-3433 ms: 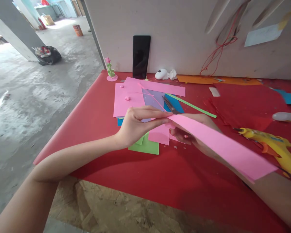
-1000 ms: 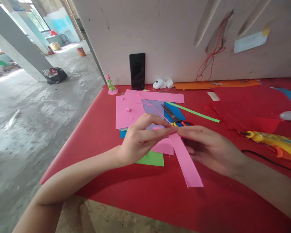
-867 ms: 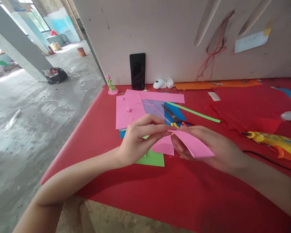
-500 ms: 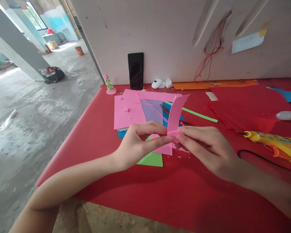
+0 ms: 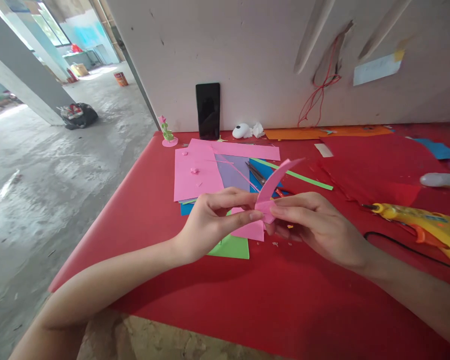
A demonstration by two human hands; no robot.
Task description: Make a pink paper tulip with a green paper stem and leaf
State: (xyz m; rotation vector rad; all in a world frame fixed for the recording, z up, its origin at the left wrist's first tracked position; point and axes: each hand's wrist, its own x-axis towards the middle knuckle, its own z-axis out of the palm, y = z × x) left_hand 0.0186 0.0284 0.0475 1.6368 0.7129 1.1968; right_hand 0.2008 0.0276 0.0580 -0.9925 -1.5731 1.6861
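A pink paper strip (image 5: pixel 273 184) is held between both hands above the red tabletop. Its lower end is folded flat into a small angular shape, and the free end curves up and to the right. My left hand (image 5: pixel 213 220) pinches the left side of the fold between thumb and fingers. On the other side, my right hand (image 5: pixel 318 222) grips the fold with its thumb on the near face. Beneath the hands lie a green sheet (image 5: pixel 232 248) and a pink paper piece (image 5: pixel 249 231). Just behind the strip are scissors (image 5: pixel 260 175), partly hidden.
Pink sheets (image 5: pixel 198 185) with small folded pink pieces lie left of centre. A phone (image 5: pixel 208 111) leans on the back panel, beside a small paper flower (image 5: pixel 166 132). A yellow glue gun (image 5: pixel 416 220) with a black cord lies right. The table's left edge borders open floor.
The strip's free end has bent over further to the right. My right thumb has shifted, so more of the folded part shows. The view has moved slightly.
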